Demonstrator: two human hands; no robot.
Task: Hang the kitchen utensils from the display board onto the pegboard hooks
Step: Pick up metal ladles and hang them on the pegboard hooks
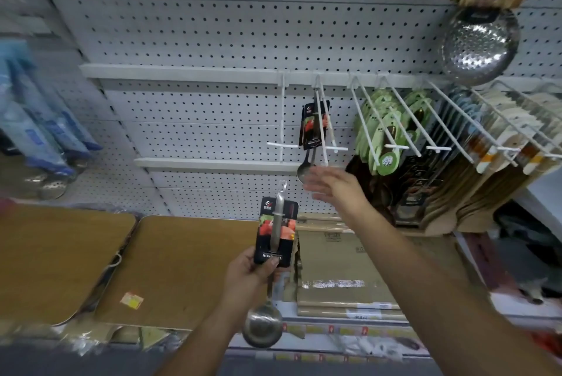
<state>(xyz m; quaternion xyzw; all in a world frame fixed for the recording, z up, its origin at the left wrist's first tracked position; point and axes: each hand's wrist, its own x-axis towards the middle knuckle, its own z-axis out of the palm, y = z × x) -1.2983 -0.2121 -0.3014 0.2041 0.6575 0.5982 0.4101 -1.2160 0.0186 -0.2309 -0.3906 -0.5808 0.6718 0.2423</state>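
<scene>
Pegboard (213,25) above wooden boards (170,269)

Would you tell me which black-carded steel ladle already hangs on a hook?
The upper black-carded steel ladle, on the white wire hook; the left hand grips the other ladle.

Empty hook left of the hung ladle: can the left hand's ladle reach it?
Probably yes: the left hand holds its ladle below the empty hook, nothing between; right hand is further right.
</scene>
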